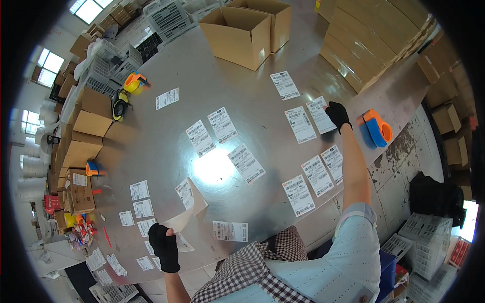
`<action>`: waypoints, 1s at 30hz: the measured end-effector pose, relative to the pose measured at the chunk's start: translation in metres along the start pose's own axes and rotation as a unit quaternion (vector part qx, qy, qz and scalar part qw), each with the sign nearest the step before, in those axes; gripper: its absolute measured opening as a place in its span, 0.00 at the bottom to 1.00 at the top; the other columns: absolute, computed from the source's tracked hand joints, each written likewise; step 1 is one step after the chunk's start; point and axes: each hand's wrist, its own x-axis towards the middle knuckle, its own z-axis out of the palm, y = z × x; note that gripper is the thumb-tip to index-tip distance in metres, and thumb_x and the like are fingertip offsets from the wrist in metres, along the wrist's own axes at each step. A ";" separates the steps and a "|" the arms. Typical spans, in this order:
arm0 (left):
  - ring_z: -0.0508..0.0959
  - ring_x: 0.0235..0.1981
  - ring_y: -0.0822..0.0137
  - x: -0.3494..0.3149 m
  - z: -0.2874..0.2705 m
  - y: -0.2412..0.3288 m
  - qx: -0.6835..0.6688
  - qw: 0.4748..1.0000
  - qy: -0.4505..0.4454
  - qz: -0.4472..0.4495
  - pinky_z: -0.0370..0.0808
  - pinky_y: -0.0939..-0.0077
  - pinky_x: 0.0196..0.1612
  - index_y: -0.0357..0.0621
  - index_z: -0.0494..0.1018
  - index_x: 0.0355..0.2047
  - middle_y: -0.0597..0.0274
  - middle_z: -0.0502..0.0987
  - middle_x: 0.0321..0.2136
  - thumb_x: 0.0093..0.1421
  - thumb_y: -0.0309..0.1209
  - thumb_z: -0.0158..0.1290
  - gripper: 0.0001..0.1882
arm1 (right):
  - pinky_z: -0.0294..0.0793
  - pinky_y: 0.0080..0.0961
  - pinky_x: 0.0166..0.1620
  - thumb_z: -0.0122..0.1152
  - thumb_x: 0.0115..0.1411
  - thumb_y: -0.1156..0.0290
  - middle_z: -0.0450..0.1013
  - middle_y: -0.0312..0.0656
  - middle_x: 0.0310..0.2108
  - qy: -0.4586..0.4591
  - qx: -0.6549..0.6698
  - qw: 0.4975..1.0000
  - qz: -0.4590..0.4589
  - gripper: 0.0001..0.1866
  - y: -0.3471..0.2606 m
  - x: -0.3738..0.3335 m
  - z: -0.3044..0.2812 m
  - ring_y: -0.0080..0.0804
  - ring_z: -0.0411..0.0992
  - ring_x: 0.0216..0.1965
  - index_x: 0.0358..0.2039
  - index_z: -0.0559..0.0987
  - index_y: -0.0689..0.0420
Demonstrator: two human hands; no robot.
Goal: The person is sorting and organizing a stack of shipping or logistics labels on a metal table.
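Both my hands wear black gloves that leave the fingertips bare. My left hand (164,248), at the near left of the metal table, is closed on a curling strip of label backing paper (183,220). A white printed label (185,194) shows near the strip's far end. At the right, my right hand (337,116) has its fingers closed at the upper right edge of a shipping label (320,114). Another shipping label (300,125) lies flat just left of it. Beside my right hand stands an orange and blue tape dispenser (377,129).
Several labels lie spread over the metal table (151,131), including a label (246,163) near the middle. Open cardboard boxes (237,38) stand at the far edge, and stacked flat cartons (364,43) at far right. More boxes (83,146) and tape dispensers (133,83) line the left.
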 end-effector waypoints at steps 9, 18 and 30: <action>0.62 0.20 0.63 -0.001 0.001 0.001 0.033 0.998 0.017 0.048 0.59 0.72 0.27 0.38 0.61 0.17 0.61 0.59 0.16 0.58 0.35 0.48 0.17 | 0.66 0.35 0.32 0.56 0.48 0.60 0.69 0.50 0.22 0.001 -0.031 0.999 0.016 0.15 -0.008 -0.003 -0.001 0.46 0.69 0.29 0.23 0.71 0.62; 0.61 0.23 0.57 -0.006 0.000 0.008 0.012 1.000 0.015 0.014 0.59 0.67 0.29 0.37 0.59 0.15 0.57 0.58 0.16 0.52 0.29 0.51 0.15 | 0.67 0.39 0.41 0.61 0.44 0.63 0.68 0.43 0.38 0.140 -0.169 0.973 0.070 0.24 -0.081 -0.043 -0.001 0.43 0.66 0.43 0.43 0.66 0.52; 0.62 0.24 0.55 -0.002 0.007 0.015 -0.002 0.999 0.023 0.025 0.61 0.65 0.33 0.36 0.60 0.16 0.56 0.58 0.16 0.52 0.28 0.51 0.13 | 0.69 0.41 0.41 0.67 0.38 0.64 0.67 0.52 0.36 0.001 -0.007 0.991 0.137 0.28 -0.115 -0.108 0.019 0.51 0.68 0.40 0.39 0.64 0.58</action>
